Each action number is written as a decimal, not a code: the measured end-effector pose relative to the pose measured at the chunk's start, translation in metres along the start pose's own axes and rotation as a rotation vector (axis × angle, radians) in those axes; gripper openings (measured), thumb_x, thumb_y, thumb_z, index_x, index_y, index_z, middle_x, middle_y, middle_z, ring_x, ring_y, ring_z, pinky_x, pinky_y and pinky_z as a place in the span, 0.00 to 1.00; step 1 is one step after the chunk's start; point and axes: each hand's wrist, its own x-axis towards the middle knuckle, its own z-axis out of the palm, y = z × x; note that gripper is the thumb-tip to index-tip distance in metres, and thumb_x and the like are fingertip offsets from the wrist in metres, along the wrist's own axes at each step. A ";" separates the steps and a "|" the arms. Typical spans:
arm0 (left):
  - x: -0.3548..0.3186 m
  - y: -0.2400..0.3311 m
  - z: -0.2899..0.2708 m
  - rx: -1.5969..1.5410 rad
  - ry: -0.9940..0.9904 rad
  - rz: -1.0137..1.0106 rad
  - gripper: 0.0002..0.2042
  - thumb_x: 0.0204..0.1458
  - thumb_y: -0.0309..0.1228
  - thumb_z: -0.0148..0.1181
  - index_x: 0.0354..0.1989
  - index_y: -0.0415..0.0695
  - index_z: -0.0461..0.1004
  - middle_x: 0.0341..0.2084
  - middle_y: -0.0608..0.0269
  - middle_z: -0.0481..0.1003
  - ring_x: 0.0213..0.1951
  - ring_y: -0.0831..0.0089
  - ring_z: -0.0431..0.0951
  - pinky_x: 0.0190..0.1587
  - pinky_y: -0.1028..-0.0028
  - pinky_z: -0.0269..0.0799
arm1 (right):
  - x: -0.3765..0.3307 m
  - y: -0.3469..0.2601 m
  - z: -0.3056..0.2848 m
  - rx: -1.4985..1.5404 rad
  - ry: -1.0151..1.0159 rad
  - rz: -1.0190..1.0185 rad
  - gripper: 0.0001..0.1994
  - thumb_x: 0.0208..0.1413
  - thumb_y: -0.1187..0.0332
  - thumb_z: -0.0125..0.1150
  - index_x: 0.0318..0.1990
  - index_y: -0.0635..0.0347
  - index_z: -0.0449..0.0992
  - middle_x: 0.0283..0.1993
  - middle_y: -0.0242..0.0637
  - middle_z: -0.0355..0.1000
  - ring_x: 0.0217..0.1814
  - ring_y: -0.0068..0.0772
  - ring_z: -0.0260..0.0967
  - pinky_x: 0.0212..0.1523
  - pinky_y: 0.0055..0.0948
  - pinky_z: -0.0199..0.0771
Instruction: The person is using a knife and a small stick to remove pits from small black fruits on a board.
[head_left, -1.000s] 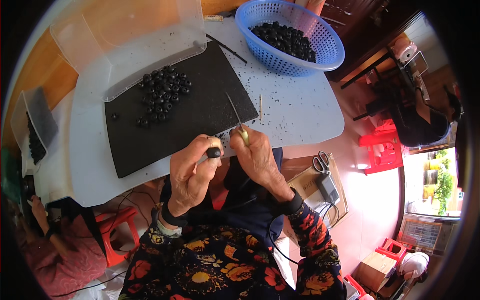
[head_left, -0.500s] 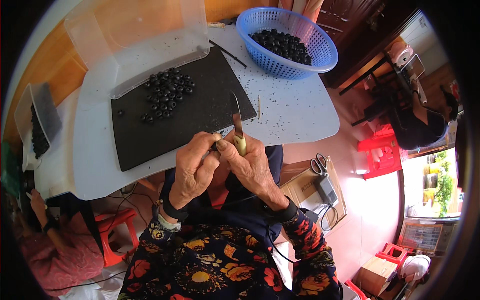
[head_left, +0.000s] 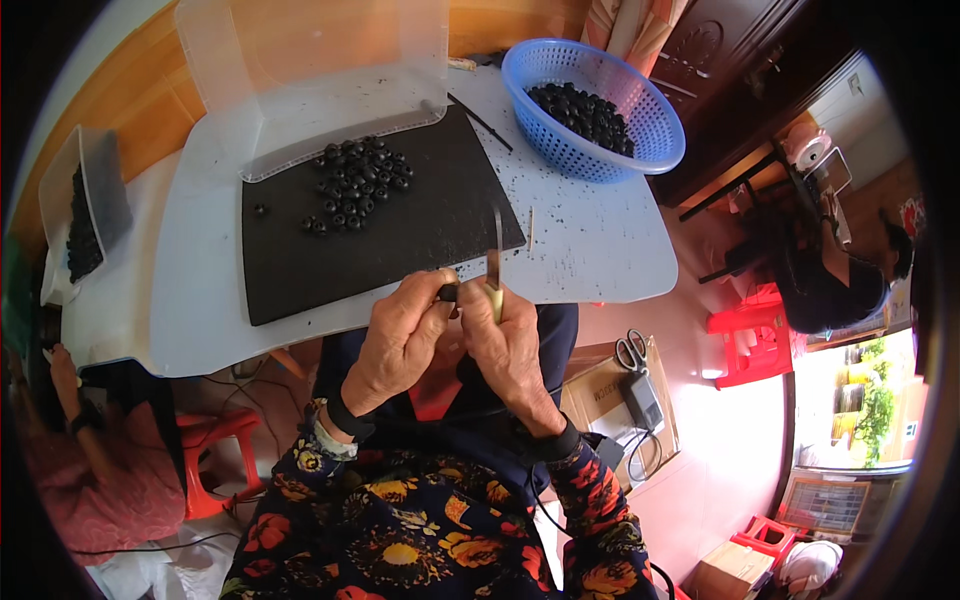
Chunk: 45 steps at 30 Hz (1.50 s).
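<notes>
A home used for hand work. Carved dark wooden cabinet at 1 o'clock; small white table at centre; red plastic stools at 3 o'clock; bright doorway with greenery at 4 o'clock.

Bare mat before fruit pile

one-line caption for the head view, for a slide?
Left hand pinches a small black fruit beside a knife in the right hand, above a black mat.
</notes>
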 end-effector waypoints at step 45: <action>0.004 -0.002 -0.065 -0.483 0.377 -0.370 0.12 0.62 0.30 0.44 0.45 0.34 0.68 0.28 0.64 0.73 0.32 0.82 0.69 0.37 0.80 0.66 | 0.095 -0.023 0.081 -0.317 -0.439 -0.229 0.11 0.51 0.74 0.64 0.44 0.64 0.78 0.40 0.37 0.72 0.33 0.24 0.72 0.33 0.25 0.73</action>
